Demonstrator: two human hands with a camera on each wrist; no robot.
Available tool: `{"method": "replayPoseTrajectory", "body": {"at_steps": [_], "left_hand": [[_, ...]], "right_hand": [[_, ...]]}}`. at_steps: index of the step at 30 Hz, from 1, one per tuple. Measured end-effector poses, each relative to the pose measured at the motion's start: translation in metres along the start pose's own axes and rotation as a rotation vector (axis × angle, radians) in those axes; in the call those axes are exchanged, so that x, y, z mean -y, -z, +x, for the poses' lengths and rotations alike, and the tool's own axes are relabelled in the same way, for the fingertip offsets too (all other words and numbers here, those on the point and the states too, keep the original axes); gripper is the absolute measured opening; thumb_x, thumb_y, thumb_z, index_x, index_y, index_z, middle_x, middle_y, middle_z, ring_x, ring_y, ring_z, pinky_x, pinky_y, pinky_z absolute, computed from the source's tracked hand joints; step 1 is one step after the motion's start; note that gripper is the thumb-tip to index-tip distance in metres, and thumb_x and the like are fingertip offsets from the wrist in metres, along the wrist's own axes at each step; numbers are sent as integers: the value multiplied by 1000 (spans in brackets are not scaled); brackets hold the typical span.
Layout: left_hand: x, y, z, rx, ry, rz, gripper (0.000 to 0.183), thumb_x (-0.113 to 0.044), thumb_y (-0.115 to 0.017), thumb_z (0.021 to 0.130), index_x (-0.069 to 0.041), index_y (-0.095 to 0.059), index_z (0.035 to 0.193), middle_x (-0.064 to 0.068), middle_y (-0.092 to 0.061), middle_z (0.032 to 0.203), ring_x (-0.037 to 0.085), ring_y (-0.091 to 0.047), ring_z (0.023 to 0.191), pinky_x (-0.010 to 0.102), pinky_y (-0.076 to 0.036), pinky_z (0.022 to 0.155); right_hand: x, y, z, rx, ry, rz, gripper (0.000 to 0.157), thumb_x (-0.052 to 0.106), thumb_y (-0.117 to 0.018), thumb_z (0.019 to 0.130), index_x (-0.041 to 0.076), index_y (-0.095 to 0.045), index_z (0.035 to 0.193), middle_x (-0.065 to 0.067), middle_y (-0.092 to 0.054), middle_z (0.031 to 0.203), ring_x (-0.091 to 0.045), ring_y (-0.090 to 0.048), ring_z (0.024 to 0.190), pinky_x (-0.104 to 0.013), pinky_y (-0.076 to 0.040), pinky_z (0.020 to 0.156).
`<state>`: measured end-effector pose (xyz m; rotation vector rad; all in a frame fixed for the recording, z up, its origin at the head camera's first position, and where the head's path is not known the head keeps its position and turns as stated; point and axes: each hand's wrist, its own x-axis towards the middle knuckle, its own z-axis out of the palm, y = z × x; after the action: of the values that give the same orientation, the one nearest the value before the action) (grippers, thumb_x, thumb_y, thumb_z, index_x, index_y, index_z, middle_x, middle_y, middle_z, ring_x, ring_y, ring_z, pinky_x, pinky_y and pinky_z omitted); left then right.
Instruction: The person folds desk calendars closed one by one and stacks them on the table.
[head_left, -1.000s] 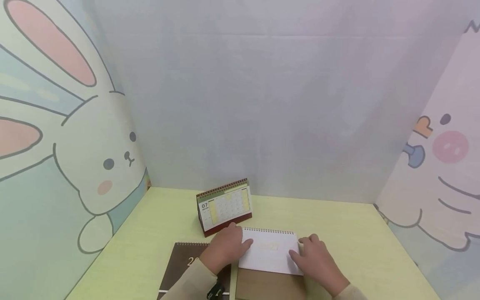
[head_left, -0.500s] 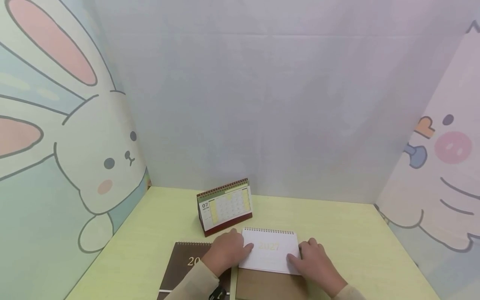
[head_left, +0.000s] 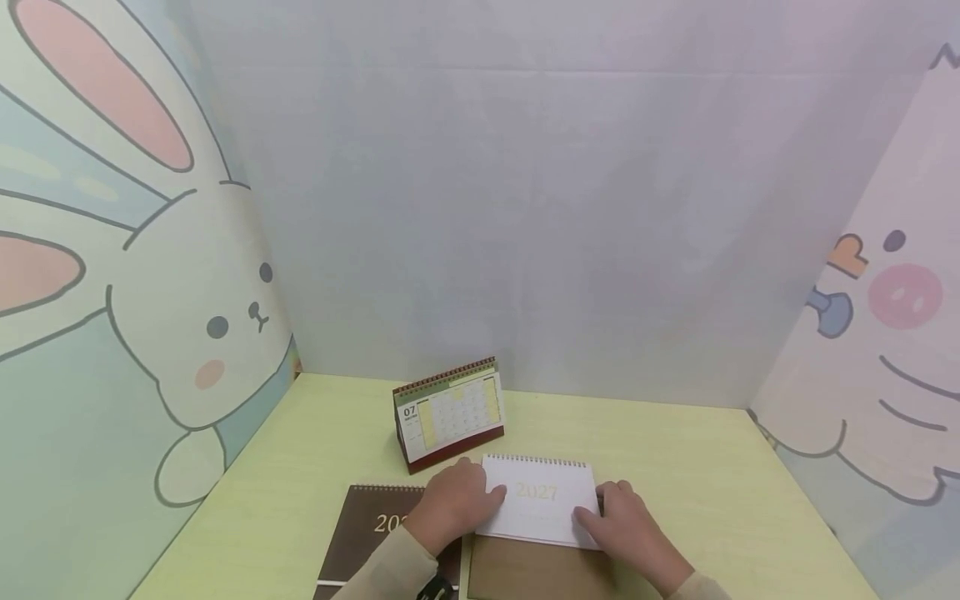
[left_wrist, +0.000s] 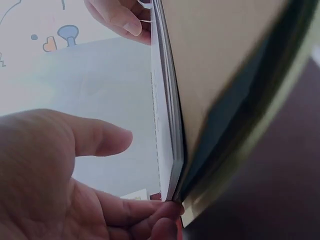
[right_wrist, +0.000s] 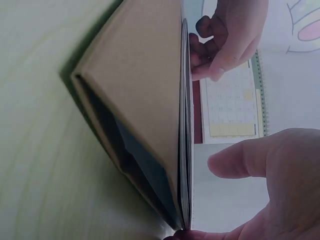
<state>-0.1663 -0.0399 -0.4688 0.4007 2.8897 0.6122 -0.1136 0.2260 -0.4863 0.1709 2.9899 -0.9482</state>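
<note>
In the head view a desk calendar has a white 2027 cover, a wire binding along its top and a brown cardboard stand below. My left hand is at its left edge, my right hand at its right edge. Fingertips of the left hand touch the edge of the pages in the left wrist view; its thumb is held apart from them. The right wrist view shows the right hand likewise, fingers at the page edge, thumb apart, beside the hollow folded stand.
Partly under my left arm lies a dark brown wire-bound calendar. Behind the hands, a desk calendar showing month 07 stands tilted on the pale yellow table. Printed wall sheets close off the back and sides.
The gold 2027 on the white cover has become clear. My left hand has drawn slightly toward me, and my right hand has shifted a little at the edge. The other calendars stay put.
</note>
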Motion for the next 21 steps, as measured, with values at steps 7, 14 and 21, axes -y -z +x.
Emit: {"method": "replayPoseTrajectory", "body": {"at_steps": [7,14,21], "left_hand": [[-3,0,-3,0,20,-116,48,-45,-65,102,2,-73,106,7,-62,78,25,-57,71,41,-45,64],[-6,1,-13,16,15,-199,61,-40,-65,101,10,-62,136,16,-69,102,27,-58,79,45,-50,69],[-5,-1,-15,20,-3,-220,66,-36,-64,102,12,-54,146,24,-68,136,28,-60,96,52,-55,87]], "right_hand": [[6,5,-8,17,-31,102,43,22,-73,92,-9,-63,121,-13,-69,109,-21,-59,91,-33,-52,77],[6,4,-11,29,-31,78,63,20,-69,95,-16,-51,144,-30,-63,145,-33,-64,122,-58,-56,109],[4,3,-9,25,-25,104,67,10,-63,92,-19,-44,150,-36,-58,150,-41,-63,133,-63,-54,112]]}}
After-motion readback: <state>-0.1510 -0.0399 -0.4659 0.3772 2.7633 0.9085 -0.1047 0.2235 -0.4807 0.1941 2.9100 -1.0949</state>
